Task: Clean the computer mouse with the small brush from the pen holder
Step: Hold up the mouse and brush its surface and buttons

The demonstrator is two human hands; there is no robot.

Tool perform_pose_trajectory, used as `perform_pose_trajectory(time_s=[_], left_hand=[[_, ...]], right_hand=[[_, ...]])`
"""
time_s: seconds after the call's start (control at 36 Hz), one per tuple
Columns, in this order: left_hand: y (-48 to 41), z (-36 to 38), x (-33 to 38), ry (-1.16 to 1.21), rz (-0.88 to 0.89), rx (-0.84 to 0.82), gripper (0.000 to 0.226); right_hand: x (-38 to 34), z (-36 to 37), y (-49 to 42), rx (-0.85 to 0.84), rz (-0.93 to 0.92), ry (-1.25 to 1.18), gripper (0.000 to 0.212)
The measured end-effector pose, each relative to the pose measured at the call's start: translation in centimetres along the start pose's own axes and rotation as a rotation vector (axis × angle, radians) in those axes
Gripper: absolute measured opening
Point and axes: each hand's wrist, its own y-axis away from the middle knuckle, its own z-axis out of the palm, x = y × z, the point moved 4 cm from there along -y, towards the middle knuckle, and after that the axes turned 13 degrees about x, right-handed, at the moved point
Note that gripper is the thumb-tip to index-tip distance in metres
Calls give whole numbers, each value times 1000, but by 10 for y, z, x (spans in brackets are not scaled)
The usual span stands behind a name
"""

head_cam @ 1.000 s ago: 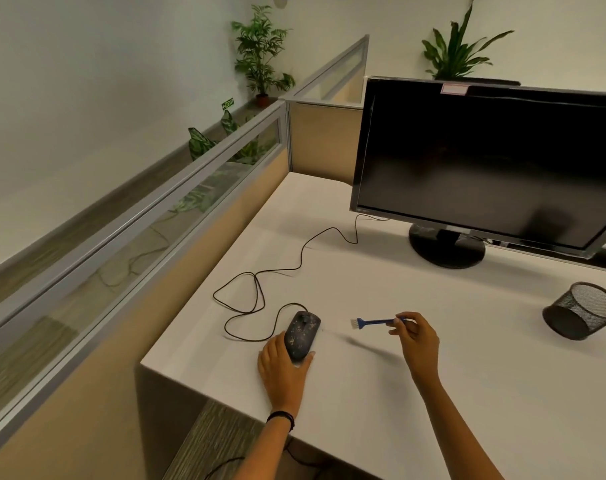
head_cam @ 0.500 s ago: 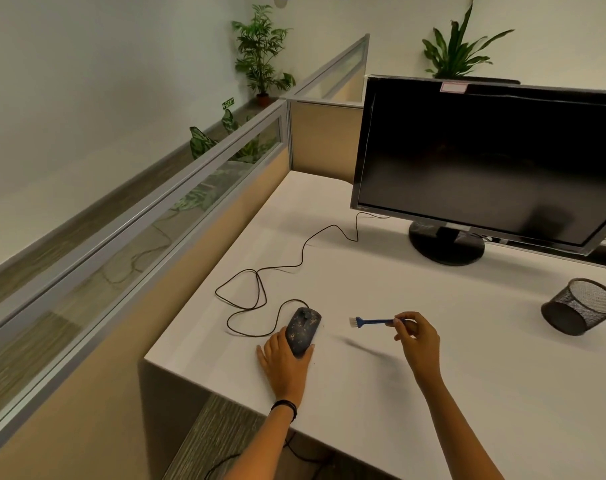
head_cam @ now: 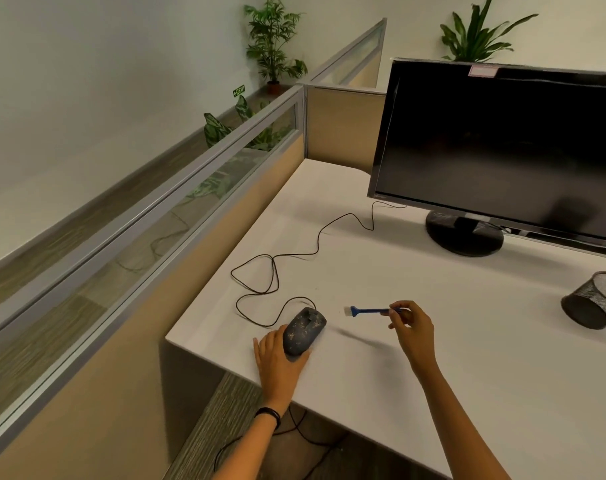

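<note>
Resting on white desk (head_cam: 433, 375) near its front-left corner: speckled dark mouse (head_cam: 304, 333), cupped at rear by left hand (head_cam: 277, 358); small blue brush (head_cam: 367, 310) pinched by right hand (head_cam: 412, 327), bristles toward mouse, apart from it; mesh pen holder (head_cam: 596, 301) tipped over, far right.

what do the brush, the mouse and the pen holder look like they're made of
Brush: probably plastic, an even blue handle with pale bristles, held in the right hand.
Mouse: likely matte plastic, a dark shell speckled with light specks, steadied by the left hand.
Pen holder: appears to be black wire mesh, see-through, lying on its side.
</note>
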Motion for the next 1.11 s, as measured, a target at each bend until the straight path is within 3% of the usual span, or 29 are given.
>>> perform_pose_trajectory(time_s=[0.28,0.75,1.11], left_hand=[[2,-47,-14,97,33,-25,63],[-7,-111,-64,191,149,-285,63],[-4,-141,-81,207,165,-280,63]], right_hand=[[-16,23,22,-82,23,-33,5],[-44,61,74,-365,-40,17,25],[-61,73,105,-413,-93,47,24]])
